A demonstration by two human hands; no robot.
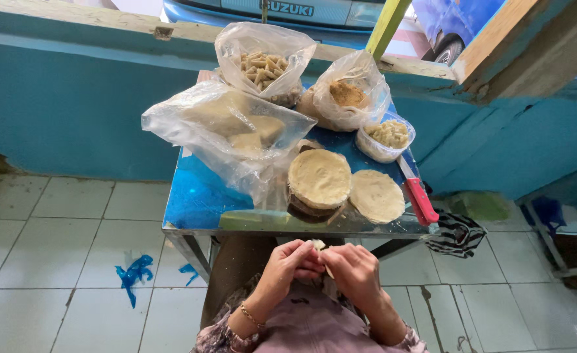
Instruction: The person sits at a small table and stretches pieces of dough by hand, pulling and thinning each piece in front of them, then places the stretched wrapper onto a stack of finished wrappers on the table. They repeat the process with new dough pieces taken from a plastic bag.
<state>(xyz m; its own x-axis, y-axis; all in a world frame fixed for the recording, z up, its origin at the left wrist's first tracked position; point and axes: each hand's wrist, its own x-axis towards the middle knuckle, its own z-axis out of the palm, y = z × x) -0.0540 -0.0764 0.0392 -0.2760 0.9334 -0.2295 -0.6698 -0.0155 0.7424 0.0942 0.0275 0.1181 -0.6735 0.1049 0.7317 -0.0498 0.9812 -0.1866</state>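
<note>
Seated below a small table (197, 202), a person's left hand (288, 265) and right hand (354, 271) pinch a pale wrapper (319, 247) closed over the lap, where the thin sheet could tear or slip floorward.

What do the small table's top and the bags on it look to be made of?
Table top: apparently sheet metal under a glossy blue covering; its front edge is grey and reflective. Bags: thin clear plastic film, crinkled and shiny, contents showing through.
</note>
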